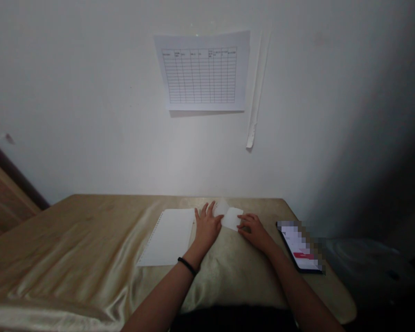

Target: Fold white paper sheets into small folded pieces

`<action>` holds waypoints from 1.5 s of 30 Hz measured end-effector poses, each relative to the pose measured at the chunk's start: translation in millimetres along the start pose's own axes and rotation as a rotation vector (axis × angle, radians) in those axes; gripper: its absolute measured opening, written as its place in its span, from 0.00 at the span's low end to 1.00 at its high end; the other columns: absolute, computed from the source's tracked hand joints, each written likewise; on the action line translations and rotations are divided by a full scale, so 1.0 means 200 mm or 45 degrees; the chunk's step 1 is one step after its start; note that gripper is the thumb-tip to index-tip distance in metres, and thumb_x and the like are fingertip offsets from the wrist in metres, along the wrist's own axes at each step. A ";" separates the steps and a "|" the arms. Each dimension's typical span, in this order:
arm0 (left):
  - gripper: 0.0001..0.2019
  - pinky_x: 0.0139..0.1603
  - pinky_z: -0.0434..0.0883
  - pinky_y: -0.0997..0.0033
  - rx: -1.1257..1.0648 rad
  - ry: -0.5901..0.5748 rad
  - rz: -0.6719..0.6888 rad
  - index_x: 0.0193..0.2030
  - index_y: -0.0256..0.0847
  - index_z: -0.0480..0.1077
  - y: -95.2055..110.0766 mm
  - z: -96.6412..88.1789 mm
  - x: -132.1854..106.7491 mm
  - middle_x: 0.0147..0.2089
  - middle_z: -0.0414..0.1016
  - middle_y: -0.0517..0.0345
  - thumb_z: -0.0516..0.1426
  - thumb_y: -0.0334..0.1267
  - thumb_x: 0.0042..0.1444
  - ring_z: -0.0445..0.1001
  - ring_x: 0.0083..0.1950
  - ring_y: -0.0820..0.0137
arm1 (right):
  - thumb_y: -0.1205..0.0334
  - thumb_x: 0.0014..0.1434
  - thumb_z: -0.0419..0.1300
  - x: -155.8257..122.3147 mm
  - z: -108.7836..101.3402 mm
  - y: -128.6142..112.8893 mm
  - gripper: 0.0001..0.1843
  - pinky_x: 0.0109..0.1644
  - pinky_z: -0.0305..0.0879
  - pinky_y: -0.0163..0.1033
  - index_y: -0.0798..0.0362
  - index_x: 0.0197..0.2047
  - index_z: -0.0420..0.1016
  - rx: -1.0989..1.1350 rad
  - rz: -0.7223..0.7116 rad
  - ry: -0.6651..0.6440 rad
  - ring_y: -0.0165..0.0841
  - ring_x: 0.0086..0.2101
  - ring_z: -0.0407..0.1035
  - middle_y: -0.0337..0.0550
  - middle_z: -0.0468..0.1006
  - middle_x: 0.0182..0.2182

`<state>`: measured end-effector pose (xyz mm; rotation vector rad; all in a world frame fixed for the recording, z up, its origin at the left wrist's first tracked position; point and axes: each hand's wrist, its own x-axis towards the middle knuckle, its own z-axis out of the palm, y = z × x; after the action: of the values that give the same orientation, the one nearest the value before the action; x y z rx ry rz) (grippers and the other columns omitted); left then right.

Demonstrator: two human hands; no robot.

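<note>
A small white piece of paper lies on the satin-covered table between my hands. My left hand rests flat with its fingers spread, its thumb against the paper's left edge; a black band circles that wrist. My right hand has its fingers curled down and its fingertips press on the paper's right edge. A larger white sheet with a perforated edge lies just left of my left hand.
A phone with a lit screen lies at the table's right edge. A printed grid sheet and a strip of tape hang on the white wall behind. A wooden surface stands at far left.
</note>
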<state>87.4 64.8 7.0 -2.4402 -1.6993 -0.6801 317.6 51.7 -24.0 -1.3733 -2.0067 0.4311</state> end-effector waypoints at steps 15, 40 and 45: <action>0.18 0.70 0.40 0.28 -0.226 -0.264 0.026 0.58 0.51 0.72 -0.06 0.09 0.00 0.66 0.70 0.55 0.51 0.33 0.66 0.62 0.70 0.58 | 0.63 0.55 0.64 -0.01 0.00 -0.01 0.15 0.66 0.56 0.52 0.48 0.47 0.78 0.025 0.034 -0.010 0.42 0.60 0.60 0.45 0.76 0.57; 0.11 0.68 0.48 0.36 -0.280 -0.245 0.050 0.50 0.58 0.78 -0.03 0.07 -0.01 0.59 0.74 0.57 0.62 0.44 0.61 0.64 0.65 0.56 | 0.64 0.58 0.63 0.01 -0.02 0.05 0.12 0.66 0.55 0.56 0.43 0.44 0.83 0.031 -0.096 0.034 0.42 0.60 0.59 0.42 0.77 0.56; 0.10 0.67 0.47 0.33 -0.330 -0.267 0.061 0.49 0.58 0.79 -0.02 0.05 -0.01 0.57 0.75 0.57 0.61 0.45 0.61 0.64 0.64 0.55 | 0.62 0.59 0.62 0.01 -0.02 0.09 0.11 0.65 0.58 0.55 0.45 0.44 0.83 0.072 -0.118 0.064 0.42 0.58 0.62 0.44 0.81 0.49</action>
<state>85.8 68.9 -3.7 -2.8102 -1.7112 -0.6999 332.0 60.9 -31.9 -1.2400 -1.9928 0.4040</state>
